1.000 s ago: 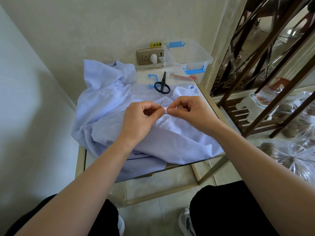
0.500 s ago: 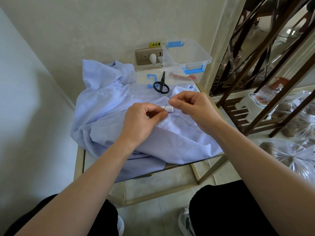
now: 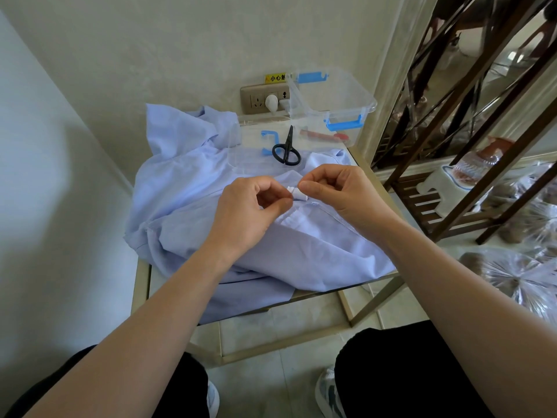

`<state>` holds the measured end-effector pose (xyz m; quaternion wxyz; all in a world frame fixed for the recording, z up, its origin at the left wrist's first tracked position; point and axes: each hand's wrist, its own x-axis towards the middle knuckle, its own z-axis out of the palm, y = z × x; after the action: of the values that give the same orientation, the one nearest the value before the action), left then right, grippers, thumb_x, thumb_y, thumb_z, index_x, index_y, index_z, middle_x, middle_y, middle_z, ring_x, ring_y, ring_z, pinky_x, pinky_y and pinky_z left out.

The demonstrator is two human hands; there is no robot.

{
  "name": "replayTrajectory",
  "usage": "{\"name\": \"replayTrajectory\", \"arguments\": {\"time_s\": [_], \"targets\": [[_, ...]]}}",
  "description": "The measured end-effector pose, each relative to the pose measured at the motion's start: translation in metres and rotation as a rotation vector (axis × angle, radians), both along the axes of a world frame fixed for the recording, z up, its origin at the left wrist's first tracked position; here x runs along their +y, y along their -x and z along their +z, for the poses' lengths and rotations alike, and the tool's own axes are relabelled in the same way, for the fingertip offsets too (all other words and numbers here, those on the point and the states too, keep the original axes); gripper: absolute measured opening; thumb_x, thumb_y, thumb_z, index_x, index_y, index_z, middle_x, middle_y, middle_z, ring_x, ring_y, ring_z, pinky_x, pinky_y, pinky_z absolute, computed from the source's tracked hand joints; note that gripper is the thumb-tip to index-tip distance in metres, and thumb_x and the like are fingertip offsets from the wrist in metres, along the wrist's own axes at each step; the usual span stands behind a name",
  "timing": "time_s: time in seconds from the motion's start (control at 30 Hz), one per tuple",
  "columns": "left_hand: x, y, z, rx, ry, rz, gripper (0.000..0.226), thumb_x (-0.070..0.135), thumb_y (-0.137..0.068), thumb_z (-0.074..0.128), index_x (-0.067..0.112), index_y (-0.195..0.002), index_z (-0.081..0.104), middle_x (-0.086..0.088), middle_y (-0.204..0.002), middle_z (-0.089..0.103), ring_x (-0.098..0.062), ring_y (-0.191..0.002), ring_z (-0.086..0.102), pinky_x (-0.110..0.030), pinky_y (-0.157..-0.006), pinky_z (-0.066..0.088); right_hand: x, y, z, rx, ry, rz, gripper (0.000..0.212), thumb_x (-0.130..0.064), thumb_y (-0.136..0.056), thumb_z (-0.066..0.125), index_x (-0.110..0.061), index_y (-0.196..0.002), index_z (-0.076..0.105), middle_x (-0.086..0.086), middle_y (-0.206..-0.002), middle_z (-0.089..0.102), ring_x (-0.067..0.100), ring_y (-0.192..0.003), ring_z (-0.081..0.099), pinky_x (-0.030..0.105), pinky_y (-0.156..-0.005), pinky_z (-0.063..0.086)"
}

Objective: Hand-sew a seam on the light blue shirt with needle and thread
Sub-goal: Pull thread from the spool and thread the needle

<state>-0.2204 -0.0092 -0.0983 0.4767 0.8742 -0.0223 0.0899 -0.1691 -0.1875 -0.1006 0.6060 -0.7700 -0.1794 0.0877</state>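
Black trouser legs (image 3: 391,372) and pale trainers (image 3: 327,393) nearest, over tiled floor. Past them, both bare forearms reaching up to a small metal-framed table (image 3: 141,285).

Light blue shirt (image 3: 187,206) heaped across most of the tabletop, one hem hanging off the near edge, a stitched seam running out to the right below the hands.

Left hand (image 3: 250,212) over the middle of the shirt, fingers curled, thumb pressed to forefinger. Right hand (image 3: 343,191) just opposite, likewise curled, thumb tip against forefinger. Small white thread spool (image 3: 297,194) between the two sets of fingertips, close against both. Cannot tell whether either pinch has anything in it: needle and thread too fine to make out.

Beyond the hands, black scissors (image 3: 286,149) on a clear lid (image 3: 250,146) with blue clips. Further back, a clear plastic box (image 3: 334,98) with blue latches, something red inside. Wall socket (image 3: 259,99) behind, a yellow label above it. Dark wooden shelving (image 3: 452,176) off to the right.
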Motion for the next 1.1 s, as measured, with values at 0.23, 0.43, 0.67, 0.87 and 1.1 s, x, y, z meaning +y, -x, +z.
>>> {"name": "replayTrajectory", "arguments": {"time_s": [0.23,0.43,0.67,0.87,1.1], "targets": [[0.009,0.001,0.008,-0.117,0.129,0.091,0.014,0.011,-0.084,0.075,0.024,-0.081,0.07,0.015,-0.072,0.069,0.003,-0.062,0.06,-0.012,-0.061,0.046,-0.004,0.003,0.001,-0.02,0.07,0.024,0.013,-0.021,-0.088,0.072,-0.008,-0.089,0.072,0.011,-0.062,0.035,0.017,-0.054,0.027,0.023,-0.052,0.027],[0.003,0.008,0.004,-0.206,-0.056,0.021,0.008,0.018,-0.083,0.077,0.025,-0.087,0.075,0.016,-0.075,0.068,-0.004,-0.07,0.061,-0.011,-0.062,0.042,-0.003,0.005,0.002,-0.04,0.089,0.036,0.014,-0.018,-0.089,0.071,-0.004,-0.088,0.07,0.007,-0.059,0.028,0.009,-0.05,0.025,0.016,-0.049,0.026],[-0.002,0.007,0.0,-0.256,-0.19,0.053,0.002,0.024,-0.083,0.075,0.024,-0.084,0.074,0.011,-0.076,0.068,-0.007,-0.072,0.062,-0.014,-0.062,0.041,-0.002,0.007,0.003,-0.054,0.1,0.052,0.008,-0.019,-0.09,0.071,-0.014,-0.084,0.07,0.0,-0.055,0.026,0.011,-0.052,0.024,0.021,-0.052,0.025],[-0.003,0.005,-0.002,-0.208,-0.172,0.052,0.002,0.023,-0.085,0.072,0.024,-0.084,0.073,0.015,-0.074,0.066,-0.001,-0.071,0.061,-0.013,-0.062,0.04,-0.003,0.009,0.005,-0.072,0.09,0.017,0.007,-0.018,-0.087,0.074,-0.011,-0.088,0.073,-0.012,-0.049,0.023,0.006,-0.046,0.02,0.013,-0.047,0.023],[-0.005,0.004,0.0,-0.07,0.038,0.008,0.01,0.018,-0.088,0.071,0.024,-0.081,0.072,0.012,-0.073,0.07,0.0,-0.068,0.062,-0.009,-0.062,0.04,-0.004,0.009,0.009,-0.083,0.116,0.024,0.011,-0.02,-0.088,0.073,-0.009,-0.086,0.073,-0.001,-0.052,0.026,0.008,-0.047,0.022,0.015,-0.047,0.025]]}}
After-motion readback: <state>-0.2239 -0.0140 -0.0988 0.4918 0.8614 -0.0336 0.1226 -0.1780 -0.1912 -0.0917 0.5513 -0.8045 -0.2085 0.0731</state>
